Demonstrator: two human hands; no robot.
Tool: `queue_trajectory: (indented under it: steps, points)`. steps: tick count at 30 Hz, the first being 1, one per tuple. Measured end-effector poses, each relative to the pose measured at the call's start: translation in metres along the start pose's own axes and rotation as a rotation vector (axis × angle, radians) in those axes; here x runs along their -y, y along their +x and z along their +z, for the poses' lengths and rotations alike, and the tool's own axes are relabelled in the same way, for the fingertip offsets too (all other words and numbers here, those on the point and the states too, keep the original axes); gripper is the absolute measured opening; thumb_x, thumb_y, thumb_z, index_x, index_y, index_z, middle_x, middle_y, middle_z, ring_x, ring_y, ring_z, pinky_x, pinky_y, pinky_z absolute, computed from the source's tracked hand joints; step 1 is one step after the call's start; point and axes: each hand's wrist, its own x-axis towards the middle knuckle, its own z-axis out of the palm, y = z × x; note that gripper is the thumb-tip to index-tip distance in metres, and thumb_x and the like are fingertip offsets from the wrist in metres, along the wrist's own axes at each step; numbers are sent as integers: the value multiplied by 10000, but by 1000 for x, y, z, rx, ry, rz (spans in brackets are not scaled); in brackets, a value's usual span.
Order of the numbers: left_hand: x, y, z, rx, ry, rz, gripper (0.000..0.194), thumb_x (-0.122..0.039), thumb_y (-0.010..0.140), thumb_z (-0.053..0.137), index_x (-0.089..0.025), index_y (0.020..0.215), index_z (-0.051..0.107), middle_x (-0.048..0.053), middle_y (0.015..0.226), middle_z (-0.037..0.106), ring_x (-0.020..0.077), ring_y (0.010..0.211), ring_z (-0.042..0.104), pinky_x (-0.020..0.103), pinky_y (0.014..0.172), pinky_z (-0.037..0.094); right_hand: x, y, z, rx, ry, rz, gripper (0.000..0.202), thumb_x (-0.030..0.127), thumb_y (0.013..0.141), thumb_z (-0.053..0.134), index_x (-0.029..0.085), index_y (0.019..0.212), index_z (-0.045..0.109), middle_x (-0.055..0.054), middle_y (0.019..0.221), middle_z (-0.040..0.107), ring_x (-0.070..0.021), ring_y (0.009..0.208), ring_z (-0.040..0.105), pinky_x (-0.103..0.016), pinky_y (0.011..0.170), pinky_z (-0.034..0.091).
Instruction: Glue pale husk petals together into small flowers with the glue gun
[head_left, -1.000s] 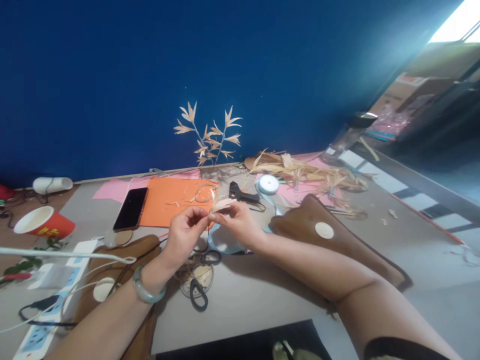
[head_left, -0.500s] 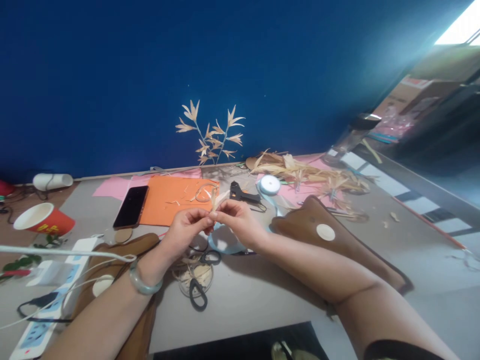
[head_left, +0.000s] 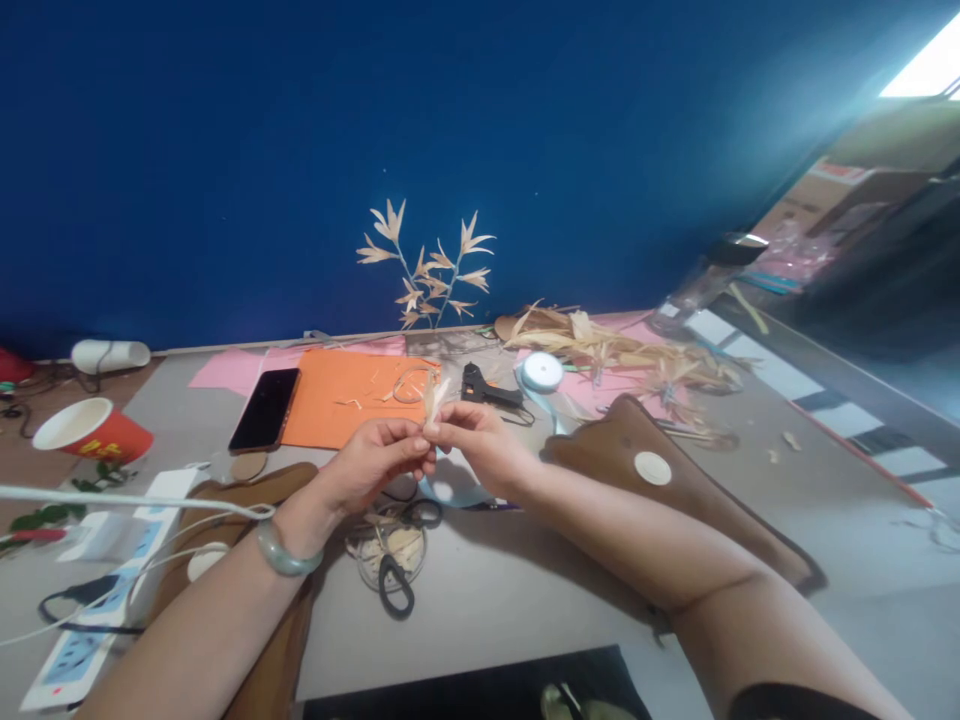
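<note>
Pale petals [head_left: 435, 399] poke up btwn L hand [head_left: 377, 461] & R hand [head_left: 482, 446], both pinched at base.

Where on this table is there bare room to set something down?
Grey tabletop lies bare between scissors, right forearm and black sheet; mostly bare too right of the rightmost brown pad. Crowded: left, around power strip and paper cup; back, around dried leaves and glue gun.

The held petals [head_left: 436, 400] look papery — the phone [head_left: 265, 410] glossy.
</note>
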Motion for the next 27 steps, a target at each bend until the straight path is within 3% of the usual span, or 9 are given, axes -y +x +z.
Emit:
queue_trajectory:
  steps: [5,10,15,27]
  points:
    - [-2,0,-1,22,-14,-14,286,-357,682,787,-95,768,709,42,699,658,102,605,590,211,570,456,2,-1,0,59,5,6,216,311,751,738,169,660,601,28,553,602,-116,549,584,-260,590,403]
    - [-5,-2,4,-49,-2,56,271,-347,656,804,-108,702,685,26,650,651,82,553,546,202,533,419,-2,-1,-2,40,-47,-26,202,325,787,705,164,696,623,21,615,587,-102,599,540,-255,611,395]
    - [-6,-2,5,-140,16,87,285,-352,633,814,-114,689,669,1,575,615,73,521,516,198,524,387,-8,1,-3,-29,-11,-38,177,325,771,713,171,851,677,15,697,608,-87,609,508,-240,608,390]
    - [-8,0,7,-259,76,148,323,-364,564,836,-128,603,619,-26,496,564,63,465,450,204,481,340,-12,1,0,-134,-30,-34,198,306,746,705,177,896,695,1,728,613,-104,641,509,-251,615,408]
